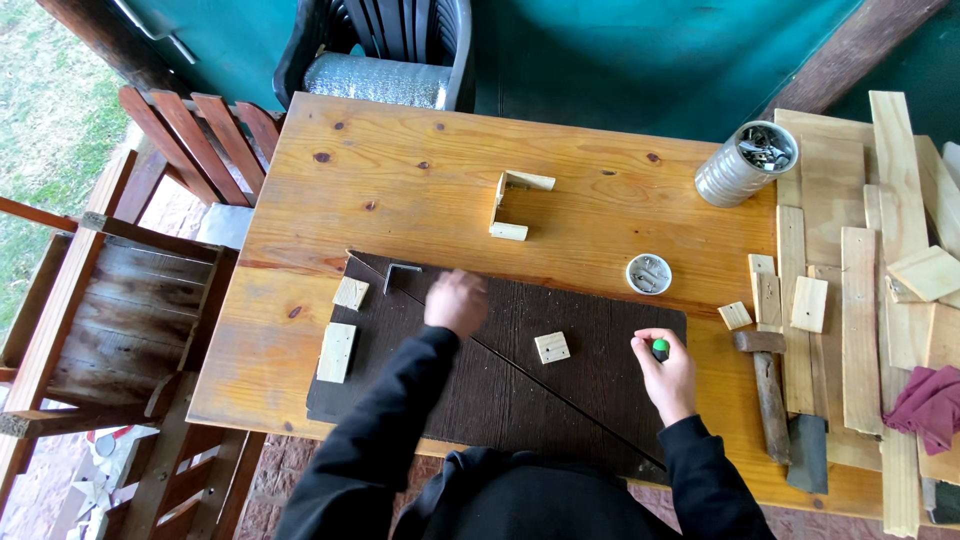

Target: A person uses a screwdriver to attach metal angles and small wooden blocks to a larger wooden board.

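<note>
Outdoors, on a pine table (420,170), a dark board (480,390) fills the lower centre of the frame. On it the right hand (668,375) pinches a green-capped marker (660,348), while the left hand (456,302), curled, with its grip hidden, hovers near a metal bracket (400,272). Between the hands, a small block (551,347) lies loose on the board; a sleeve could knock it, and farther back a sweep could tip the tin (745,162) of hardware at upper right.

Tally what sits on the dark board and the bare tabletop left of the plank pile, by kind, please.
Small flat pale wooden blocks: 4
U-shaped pale wooden bracket: 1
Bent grey metal key: 1
Tall silver tin of metal bits: 1
Small round white dish: 1
Rusty-headed hammer: 1
Total: 9
</note>
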